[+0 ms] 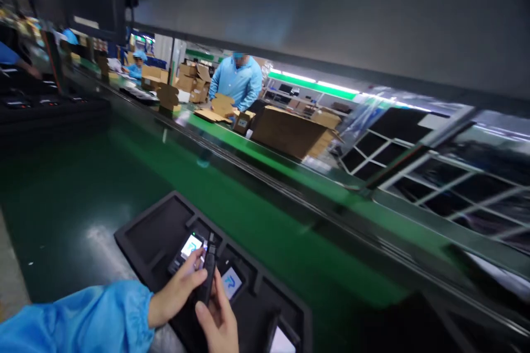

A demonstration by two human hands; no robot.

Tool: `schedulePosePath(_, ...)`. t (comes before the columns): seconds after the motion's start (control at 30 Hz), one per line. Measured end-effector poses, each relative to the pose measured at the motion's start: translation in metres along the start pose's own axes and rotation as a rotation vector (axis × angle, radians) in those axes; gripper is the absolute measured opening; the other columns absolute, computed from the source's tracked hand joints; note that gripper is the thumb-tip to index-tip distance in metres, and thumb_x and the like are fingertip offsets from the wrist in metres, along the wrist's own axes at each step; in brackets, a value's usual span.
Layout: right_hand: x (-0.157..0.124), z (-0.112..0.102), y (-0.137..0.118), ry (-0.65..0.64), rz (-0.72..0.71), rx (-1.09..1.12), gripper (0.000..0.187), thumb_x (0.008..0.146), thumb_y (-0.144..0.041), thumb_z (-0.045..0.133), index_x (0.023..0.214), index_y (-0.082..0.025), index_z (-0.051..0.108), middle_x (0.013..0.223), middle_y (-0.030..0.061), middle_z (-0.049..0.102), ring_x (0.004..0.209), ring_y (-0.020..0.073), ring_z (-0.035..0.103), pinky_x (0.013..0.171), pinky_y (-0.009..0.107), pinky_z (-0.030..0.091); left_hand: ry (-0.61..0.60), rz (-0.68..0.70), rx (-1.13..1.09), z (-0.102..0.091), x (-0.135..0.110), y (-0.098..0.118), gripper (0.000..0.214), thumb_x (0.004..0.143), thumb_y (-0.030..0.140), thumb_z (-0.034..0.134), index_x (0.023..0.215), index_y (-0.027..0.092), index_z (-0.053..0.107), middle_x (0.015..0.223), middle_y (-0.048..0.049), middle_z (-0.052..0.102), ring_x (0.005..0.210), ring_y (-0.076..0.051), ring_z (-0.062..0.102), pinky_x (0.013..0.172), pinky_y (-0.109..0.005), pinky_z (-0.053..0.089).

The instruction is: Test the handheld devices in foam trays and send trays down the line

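Note:
Both my hands hold one slim black handheld device point(208, 267), seen edge-on and tilted above a black foam tray point(155, 229). My left hand point(179, 290) grips its left side, thumb along the edge. My right hand point(220, 317) wraps round its lower right part. Just behind my left fingers, a device with a lit white screen and blue logo point(191, 245) lies in the tray. Another lit device point(231, 282) rests to the right of my hands. A third device with a pale screen point(283, 340) sits at the tray's near right, cut off by the frame.
The tray lies on a green work surface point(141, 160), bounded by a metal rail point(265, 182). Beyond it, a person in blue point(237, 81) stands by cardboard boxes point(285, 131). More black trays point(49, 105) are at far left. A dark panel point(331, 22) hangs overhead.

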State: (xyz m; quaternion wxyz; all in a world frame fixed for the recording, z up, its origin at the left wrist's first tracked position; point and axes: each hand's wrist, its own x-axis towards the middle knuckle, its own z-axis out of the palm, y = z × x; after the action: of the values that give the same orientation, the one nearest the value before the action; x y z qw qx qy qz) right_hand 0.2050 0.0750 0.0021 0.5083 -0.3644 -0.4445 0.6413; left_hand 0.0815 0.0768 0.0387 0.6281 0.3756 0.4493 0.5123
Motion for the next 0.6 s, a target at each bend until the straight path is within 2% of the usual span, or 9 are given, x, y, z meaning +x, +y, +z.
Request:
schedulePosePath(0.07, -0.002, -0.007, 0.002, -0.067, 0.091, 0.04, 0.066, 0.059, -0.037, 0.085, 0.121, -0.04, 0.063, 0.114, 0.0014, 0.072, 0.097, 0.0259, 0.071, 0.085, 0.038, 0.057, -0.009, -0.051, -0.037, -0.005, 0.0, -0.004, 0.09, 0.072, 0.068, 0.056, 0.145, 0.023, 0.032, 0.128, -0.0075, 0.057, 0.125, -0.03, 0.047, 0.111, -0.041, 0.03)
schedulePosePath(0.13, -0.001, -0.009, 0.0, -0.127, 0.13, 0.043, 0.065, 0.061, -0.034, 0.083, 0.122, -0.042, 0.06, 0.122, 0.0008, 0.069, 0.101, 0.0248, 0.07, 0.089, 0.039, 0.055, -0.014, -0.084, -0.072, -0.01, 0.002, -0.009, 0.087, 0.073, 0.062, 0.057, 0.146, 0.022, 0.03, 0.124, -0.0069, 0.06, 0.122, -0.03, 0.049, 0.108, -0.04, 0.031)
schedulePosePath(0.3, 0.0, -0.004, -0.01, -0.099, 0.09, 0.047, 0.062, 0.064, -0.033, 0.081, 0.122, -0.036, 0.06, 0.124, 0.0058, 0.067, 0.101, 0.0243, 0.07, 0.092, 0.038, 0.053, -0.135, -0.039, -0.049, -0.022, 0.003, -0.019, 0.09, 0.071, 0.057, 0.059, 0.149, 0.025, 0.026, 0.124, -0.0035, 0.06, 0.115, -0.028, 0.052, 0.099, -0.037, 0.037)
schedulePosePath(0.47, -0.001, 0.001, -0.014, -0.076, 0.046, 0.064, 0.061, 0.06, -0.029, 0.083, 0.117, -0.035, 0.063, 0.122, 0.0069, 0.067, 0.107, 0.0276, 0.067, 0.092, 0.041, 0.052, -0.187, -0.05, -0.044, -0.026, -0.001, -0.017, 0.099, 0.068, 0.055, 0.068, 0.151, 0.027, 0.022, 0.13, -0.0024, 0.057, 0.127, -0.029, 0.044, 0.111, -0.039, 0.027)
schedulePosePath(0.6, -0.001, -0.001, -0.018, -0.072, 0.039, -0.002, 0.055, 0.066, -0.038, 0.078, 0.119, -0.034, 0.062, 0.123, 0.0064, 0.066, 0.115, 0.0273, 0.063, 0.099, 0.041, 0.047, -0.182, -0.028, -0.056, -0.025, 0.0, -0.019, 0.092, 0.069, 0.056, 0.067, 0.149, 0.029, 0.028, 0.131, -0.0014, 0.057, 0.127, -0.031, 0.043, 0.112, -0.042, 0.024)
